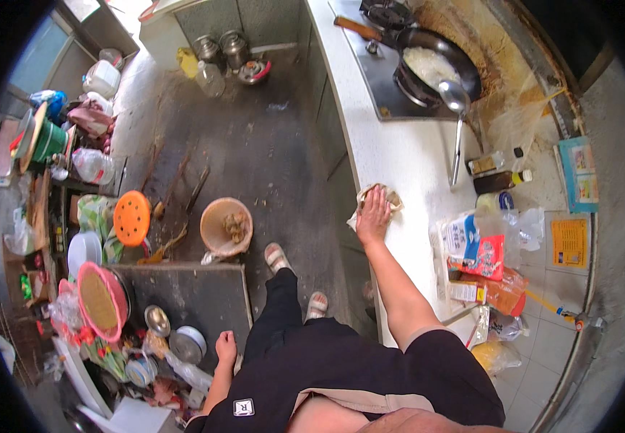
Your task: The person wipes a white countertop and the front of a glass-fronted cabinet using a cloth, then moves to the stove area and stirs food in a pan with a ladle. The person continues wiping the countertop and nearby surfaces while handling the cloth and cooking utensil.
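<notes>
My right hand (pixel 375 215) presses a beige cloth (pixel 393 199) flat on the white countertop (pixel 404 157), close to its front edge. The fingers lie spread over the cloth. My left hand (pixel 226 345) hangs low beside my body, loosely curled, near the dark table (pixel 199 287); I see nothing in it. Beyond the right hand a black wok (pixel 469 65) with a wooden handle stands on the gas stove (pixel 375 81), pale food (pixel 429 64) in it. A metal ladle (pixel 454 97) leans with its bowl at the wok's rim and its handle on the counter.
Bottles (pixel 494 182), a lidded jar (pixel 494 202) and seasoning bags (pixel 480 249) line the counter by the wall. On the floor stand a waste bin (pixel 227 226), an orange stool (pixel 132 218), and metal kettles (pixel 235 48) farther off. The dark table holds a pink basket (pixel 124 303) and metal bowls.
</notes>
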`<state>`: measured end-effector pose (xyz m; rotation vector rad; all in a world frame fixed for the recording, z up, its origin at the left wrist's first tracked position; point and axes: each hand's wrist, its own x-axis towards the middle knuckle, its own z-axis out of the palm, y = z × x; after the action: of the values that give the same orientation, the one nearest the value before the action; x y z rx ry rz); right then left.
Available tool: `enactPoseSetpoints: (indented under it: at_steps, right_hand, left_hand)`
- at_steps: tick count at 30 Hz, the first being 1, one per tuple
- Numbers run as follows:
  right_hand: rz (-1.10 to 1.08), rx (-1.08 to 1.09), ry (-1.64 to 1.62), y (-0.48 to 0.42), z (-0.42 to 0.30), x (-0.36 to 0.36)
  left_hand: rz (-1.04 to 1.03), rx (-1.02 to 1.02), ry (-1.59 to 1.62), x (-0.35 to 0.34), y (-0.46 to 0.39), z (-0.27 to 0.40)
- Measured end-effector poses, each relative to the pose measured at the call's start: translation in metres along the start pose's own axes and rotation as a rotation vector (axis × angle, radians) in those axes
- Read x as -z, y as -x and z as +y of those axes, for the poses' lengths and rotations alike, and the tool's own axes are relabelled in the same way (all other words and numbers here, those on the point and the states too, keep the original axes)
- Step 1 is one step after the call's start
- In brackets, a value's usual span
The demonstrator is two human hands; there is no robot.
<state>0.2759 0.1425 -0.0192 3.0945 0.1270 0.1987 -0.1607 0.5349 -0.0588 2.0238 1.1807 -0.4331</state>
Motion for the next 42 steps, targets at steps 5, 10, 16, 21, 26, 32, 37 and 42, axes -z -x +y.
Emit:
enactPoseSetpoints:
  at_steps: [5, 10, 16, 21, 26, 32, 37, 42]
  right_hand:
    - [0.025, -0.035, 0.041, -0.072, -0.007, -0.022]
    - [0.021, -0.034, 0.025, -0.121, -0.025, -0.027]
    - [0.013, -0.014, -0.199, -0.168, -0.014, -0.015]
    - [0.089, -0.14, -0.21, -0.152, 0.057, 0.013]
    - [-0.53, -0.217, -0.205, -0.153, 0.102, 0.097]
    - [0.228, -0.772, -0.231, -0.162, 0.221, 0.035]
    - [-0.075, -0.808, -0.394, -0.161, 0.27, 0.001]
    - [0.1, -0.697, -0.412, -0.141, 0.249, 0.013]
  left_hand:
    - [-0.065, 0.068, 0.224, 0.019, -0.095, 0.073]
    - [-0.166, -0.012, 0.483, 0.05, -0.142, 0.145]
    - [-0.175, -0.081, 0.315, 0.069, -0.153, 0.17]
    - [-0.149, 0.054, 0.336, 0.076, -0.145, 0.131]
    - [-0.101, 0.05, 0.082, 0.081, -0.128, 0.126]
    - [-0.136, -0.017, 0.232, 0.067, -0.133, 0.159]
    - [-0.175, -0.146, 0.216, 0.057, -0.135, 0.205]
    - [-0.147, -0.163, 0.053, 0.059, -0.121, 0.219]
